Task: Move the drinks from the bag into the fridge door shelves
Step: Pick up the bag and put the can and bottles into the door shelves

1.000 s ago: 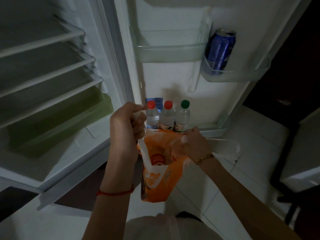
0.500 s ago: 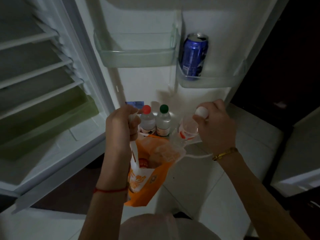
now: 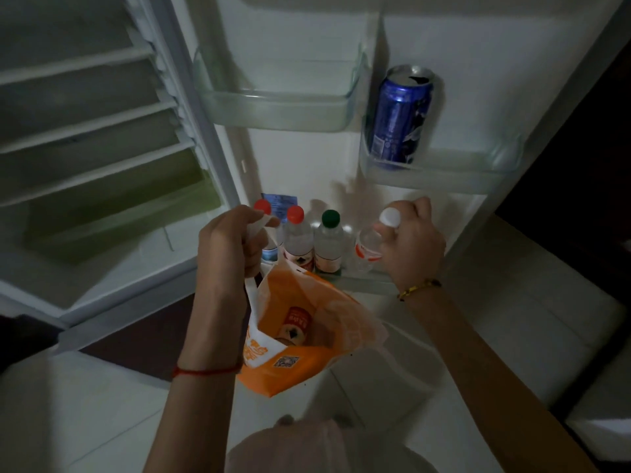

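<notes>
My left hand (image 3: 227, 244) grips the white handle of an orange bag (image 3: 293, 363), which hangs open below it. A red-labelled drink (image 3: 295, 327) lies inside the bag. My right hand (image 3: 411, 244) is shut on a clear bottle with a white cap (image 3: 370, 245), held tilted over the right part of the bottom door shelf (image 3: 368, 283). Three bottles stand in that shelf: two red-capped (image 3: 297, 240) and one green-capped (image 3: 328, 244). The leftmost is partly hidden behind my left hand.
A blue can (image 3: 401, 117) stands in the right middle door shelf (image 3: 440, 172). The upper left door shelf (image 3: 276, 107) holds nothing visible. The fridge interior (image 3: 88, 148) with wire shelves and a green drawer is at left. White floor tiles lie below.
My right hand came out of the bag with the white-capped bottle and carried it up and right to the bottom door shelf. The left hand kept hold of the bag handle.
</notes>
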`<state>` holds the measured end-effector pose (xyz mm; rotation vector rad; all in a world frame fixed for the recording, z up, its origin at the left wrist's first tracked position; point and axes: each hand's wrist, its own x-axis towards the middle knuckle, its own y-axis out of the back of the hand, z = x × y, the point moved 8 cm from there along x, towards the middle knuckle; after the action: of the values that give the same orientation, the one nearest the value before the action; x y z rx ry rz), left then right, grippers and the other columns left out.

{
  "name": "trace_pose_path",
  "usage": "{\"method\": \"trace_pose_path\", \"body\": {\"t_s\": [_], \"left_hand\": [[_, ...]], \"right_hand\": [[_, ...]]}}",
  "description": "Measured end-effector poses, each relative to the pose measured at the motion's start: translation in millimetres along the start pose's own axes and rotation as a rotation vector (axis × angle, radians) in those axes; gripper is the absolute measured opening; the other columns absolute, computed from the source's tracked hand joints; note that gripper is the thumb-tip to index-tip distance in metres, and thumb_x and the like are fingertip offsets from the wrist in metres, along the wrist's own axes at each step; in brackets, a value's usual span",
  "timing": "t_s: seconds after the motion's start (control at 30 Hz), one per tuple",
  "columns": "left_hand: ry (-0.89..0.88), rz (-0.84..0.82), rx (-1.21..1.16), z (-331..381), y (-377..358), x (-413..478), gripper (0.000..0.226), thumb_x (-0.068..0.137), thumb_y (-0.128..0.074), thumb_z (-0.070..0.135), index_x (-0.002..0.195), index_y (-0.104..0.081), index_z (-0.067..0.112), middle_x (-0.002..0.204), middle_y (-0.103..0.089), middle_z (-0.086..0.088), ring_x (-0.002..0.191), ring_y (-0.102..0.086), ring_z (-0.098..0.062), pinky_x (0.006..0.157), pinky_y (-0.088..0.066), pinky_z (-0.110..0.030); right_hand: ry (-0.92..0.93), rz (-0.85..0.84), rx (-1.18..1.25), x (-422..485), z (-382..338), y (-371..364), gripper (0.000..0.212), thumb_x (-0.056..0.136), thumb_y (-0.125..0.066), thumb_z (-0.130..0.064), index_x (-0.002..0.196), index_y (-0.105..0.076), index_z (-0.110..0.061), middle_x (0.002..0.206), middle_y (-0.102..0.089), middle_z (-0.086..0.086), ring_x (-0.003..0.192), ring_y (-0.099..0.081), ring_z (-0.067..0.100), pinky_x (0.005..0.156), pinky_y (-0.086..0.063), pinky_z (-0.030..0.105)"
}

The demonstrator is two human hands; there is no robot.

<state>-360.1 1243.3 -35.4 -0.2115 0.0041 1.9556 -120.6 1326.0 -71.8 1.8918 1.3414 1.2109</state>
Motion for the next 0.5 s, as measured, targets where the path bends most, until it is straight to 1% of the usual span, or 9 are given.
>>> {"method": "trace_pose_path", "body": {"t_s": [0.07, 0.17, 0.2, 0.23, 0.3, 0.37, 0.5], "left_hand": [[0.021, 0.027, 0.011, -1.8, -1.3, -0.7, 0.064, 0.093, -0.041, 0.012, 0.031, -0.055, 0.022, 0.044, -0.030, 0.007, 0.039, -0.019, -0.007, 0.038, -0.020, -0.020], [-0.016, 0.032, 0.014, -0.5, -6.5, -4.3, 0.062, 0.092, -0.042, 0.013, 0.033, -0.055, 0.023, 0.050, -0.027, 0.002, 0.041, -0.019, -0.008, 0.039, -0.020, -0.021], [-0.019, 0.038, 0.013, -1.4, -7.2, -5.0, 0.057, 0.091, -0.044, 0.015, 0.036, -0.057, 0.023, 0.052, -0.026, 0.000, 0.042, -0.019, -0.009, 0.040, -0.019, -0.022], [-0.019, 0.045, 0.013, -2.6, -7.5, -5.9, 0.048, 0.087, -0.047, 0.018, 0.041, -0.060, 0.022, 0.053, -0.026, -0.001, 0.043, -0.019, -0.009, 0.040, -0.019, -0.022], [-0.016, 0.050, -0.005, -3.2, -8.4, -6.8, 0.024, 0.076, -0.050, 0.026, 0.060, -0.065, 0.015, 0.054, -0.026, -0.001, 0.044, -0.019, -0.010, 0.039, -0.019, -0.020], [-0.024, 0.044, -0.013, -3.5, -9.8, -7.8, 0.025, 0.072, -0.049, 0.028, 0.070, -0.063, 0.008, 0.055, -0.025, -0.002, 0.045, -0.018, -0.011, 0.039, -0.020, -0.019], [-0.051, 0.033, -0.018, -3.4, -12.7, -11.2, 0.025, 0.075, -0.047, 0.028, 0.071, -0.062, 0.008, 0.056, -0.024, -0.003, 0.045, -0.019, -0.011, 0.038, -0.022, -0.020]], "right_hand": [[0.024, -0.030, -0.021, 7.7, -0.3, -8.9, 0.024, 0.083, -0.061, -0.019, 0.105, -0.062, -0.007, 0.117, -0.050, 0.014, 0.080, -0.060, 0.036, 0.062, -0.037, 0.030], [0.046, -0.088, -0.048, 18.2, 1.7, -23.5, 0.027, 0.084, -0.061, -0.018, 0.109, -0.061, -0.009, 0.122, -0.049, 0.014, 0.087, -0.061, 0.036, 0.065, -0.041, 0.032], [0.054, -0.110, -0.058, 20.6, 2.0, -28.8, 0.027, 0.086, -0.061, -0.020, 0.111, -0.061, -0.010, 0.123, -0.048, 0.012, 0.088, -0.062, 0.035, 0.067, -0.043, 0.033], [0.063, -0.130, -0.069, 22.3, 2.0, -33.5, 0.027, 0.087, -0.061, -0.021, 0.112, -0.061, -0.012, 0.124, -0.047, 0.011, 0.089, -0.062, 0.034, 0.068, -0.045, 0.033], [0.081, -0.164, -0.080, 23.6, 2.1, -41.7, 0.026, 0.088, -0.061, -0.023, 0.112, -0.062, -0.014, 0.124, -0.047, 0.010, 0.090, -0.063, 0.033, 0.070, -0.048, 0.034], [0.094, -0.188, -0.078, 23.4, 2.8, -47.5, 0.024, 0.089, -0.062, -0.025, 0.111, -0.063, -0.015, 0.121, -0.048, 0.011, 0.090, -0.064, 0.033, 0.071, -0.049, 0.034], [0.134, -0.219, -0.090, 21.8, 6.0, -56.5, 0.022, 0.090, -0.061, -0.029, 0.107, -0.062, -0.016, 0.120, -0.047, 0.010, 0.091, -0.064, 0.032, 0.070, -0.045, 0.032]]}}
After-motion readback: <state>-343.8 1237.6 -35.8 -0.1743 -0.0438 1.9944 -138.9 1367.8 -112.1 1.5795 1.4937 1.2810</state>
